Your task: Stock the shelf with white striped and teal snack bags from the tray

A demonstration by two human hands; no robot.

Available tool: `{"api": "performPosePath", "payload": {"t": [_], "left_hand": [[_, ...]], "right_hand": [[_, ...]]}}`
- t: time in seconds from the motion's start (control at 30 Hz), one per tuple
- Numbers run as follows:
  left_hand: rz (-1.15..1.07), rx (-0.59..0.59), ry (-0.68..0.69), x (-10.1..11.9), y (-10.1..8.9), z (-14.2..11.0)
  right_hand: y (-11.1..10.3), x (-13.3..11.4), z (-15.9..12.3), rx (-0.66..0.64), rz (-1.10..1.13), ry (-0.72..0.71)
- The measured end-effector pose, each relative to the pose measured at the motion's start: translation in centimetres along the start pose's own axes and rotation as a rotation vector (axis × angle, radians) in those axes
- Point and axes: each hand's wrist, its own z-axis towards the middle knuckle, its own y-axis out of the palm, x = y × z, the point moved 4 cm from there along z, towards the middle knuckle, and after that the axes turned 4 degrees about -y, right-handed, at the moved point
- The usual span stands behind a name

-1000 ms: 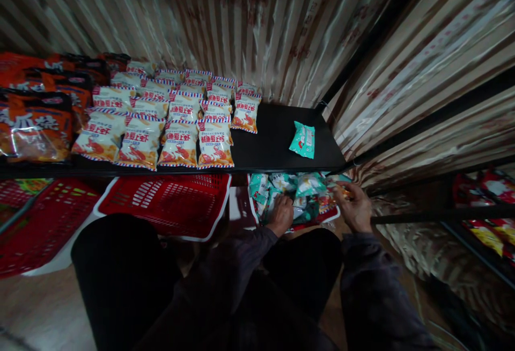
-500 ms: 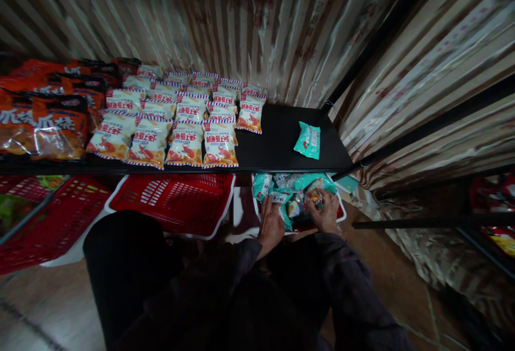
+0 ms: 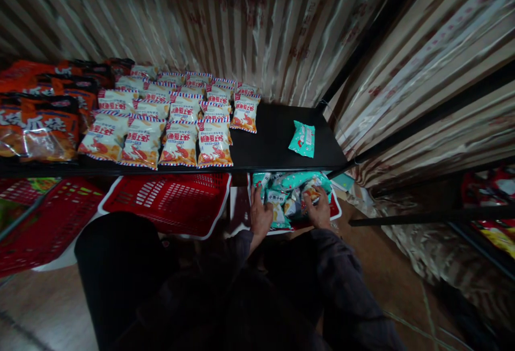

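Teal snack bags (image 3: 277, 203) fill a red basket with a white rim (image 3: 337, 212) below the shelf edge. At the basket's left side is my left hand (image 3: 260, 216), fingers stretched along the bags and thumb apart. My right hand (image 3: 319, 212) has its fingers curled on a snack bag (image 3: 311, 189) at the basket's right side, an orange and white part of it showing. Part of that bag is hidden by the fingers. One teal bag (image 3: 302, 139) lies alone on the black shelf (image 3: 269, 141) above.
Rows of white and orange snack bags (image 3: 179, 141) stand on the shelf, with orange and black bags (image 3: 48, 131) at its left. Below it is another red basket (image 3: 169, 206). A dark metal post (image 3: 362, 45) and striped curtains (image 3: 225, 29) border the shelf.
My left hand has shifted left from over the middle bags to the basket's left side, uncovering a teal bag's front. My right hand stays on its bag. The view has shifted slightly.
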Motion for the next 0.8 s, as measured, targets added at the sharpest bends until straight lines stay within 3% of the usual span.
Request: {"api": "performPosePath", "payload": {"t": [0.1,0.27,0.4,0.53,0.67,0.8], "left_hand": [[0.018,-0.028,-0.044,1.5,0.8,0.1],[0.078,-0.103,0.178,3.8,2.5,-1.2],[0.110,-0.180,0.230,4.3,3.4,-1.8],[0.060,-0.197,0.209,4.1,3.3,-1.8],[-0.029,-0.120,0.045,3.3,2.4,-2.2],[-0.104,-0.036,-0.354,1.8,1.7,-2.4]], "right_hand": [[-0.9,-1.1,0.1,0.079,-0.086,-0.070],[-1.2,-4.1,0.2,0.081,-0.218,-0.316],[-0.9,-5.9,0.2,0.066,-0.301,-0.469],[-0.8,-7.4,0.6,0.048,-0.396,-0.528],[0.1,-8.0,1.3,-0.076,-0.449,-0.474],[1.2,-7.6,1.4,-0.122,-0.459,-0.457]]}}
